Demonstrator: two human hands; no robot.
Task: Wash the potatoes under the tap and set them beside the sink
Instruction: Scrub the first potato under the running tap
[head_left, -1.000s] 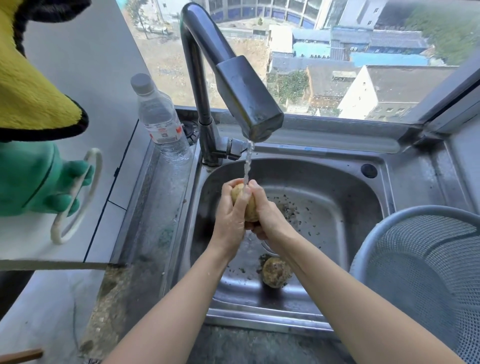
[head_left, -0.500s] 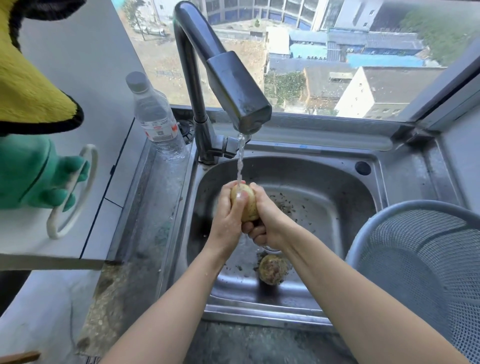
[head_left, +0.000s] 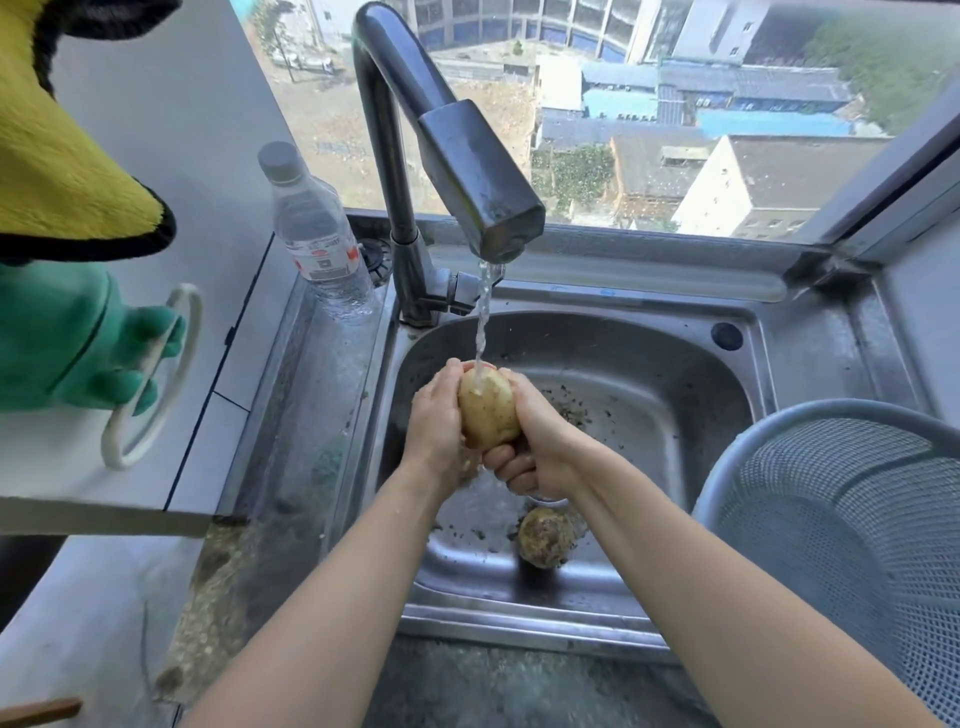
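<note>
Holding the potato (head_left: 488, 410) upright between both hands, I have it right under the tap (head_left: 467, 171) so the stream (head_left: 483, 312) lands on its top end and runs down the skin. My left hand (head_left: 434, 421) wraps its left side and my right hand (head_left: 540, 447) cups it from the right, with the fingers (head_left: 506, 462) curled under the bottom end. Both hands are clamped on it, which I reckon stops it slipping while wet. It hangs over the middle of the sink (head_left: 649, 374), so grit falls in the basin and not on the worktop (head_left: 223, 587). Its skin looks pale yellow-brown, wet and mostly clean, with a few dark specks. A second potato (head_left: 545, 538) lies on the sink floor near the front edge, caked brown; I judge it not yet washed. A basket (head_left: 810, 410) stands at the right of the sink, perhaps for the clean ones.
</note>
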